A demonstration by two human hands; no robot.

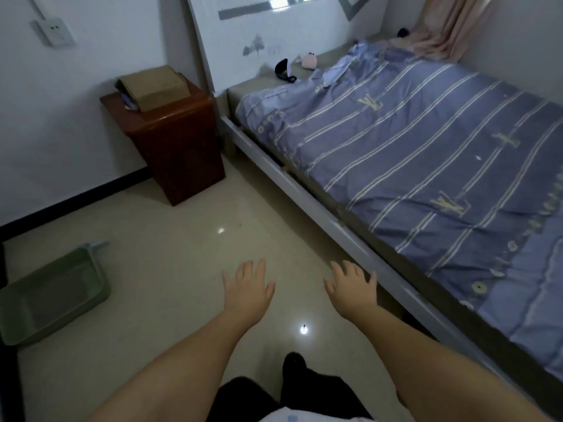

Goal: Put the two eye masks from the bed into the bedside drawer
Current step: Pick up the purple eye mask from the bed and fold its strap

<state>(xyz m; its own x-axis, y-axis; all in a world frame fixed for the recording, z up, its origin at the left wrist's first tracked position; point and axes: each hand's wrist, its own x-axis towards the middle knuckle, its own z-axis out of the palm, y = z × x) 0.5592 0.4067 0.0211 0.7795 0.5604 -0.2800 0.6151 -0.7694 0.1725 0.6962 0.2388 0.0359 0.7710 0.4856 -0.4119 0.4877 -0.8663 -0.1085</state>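
A black eye mask [284, 70] lies at the head of the bed [304, 196], close to the white headboard. A pink eye mask [309, 61] rests a little further right on the same bare strip of mattress. The dark red-brown bedside cabinet [179, 141] stands left of the bed against the wall; no drawer shows as open from here. My left hand [247, 289] and my right hand [352, 290] are held out low over the floor, palms down, fingers spread, holding nothing. Both are far from the masks and the cabinet.
A brown cardboard box [154, 86] sits on top of the cabinet. A green plastic bin [51, 295] lies on the tiled floor at the left. A blue striped blanket [426, 153] covers most of the bed. A pale curtain [447, 22] hangs at the far corner.
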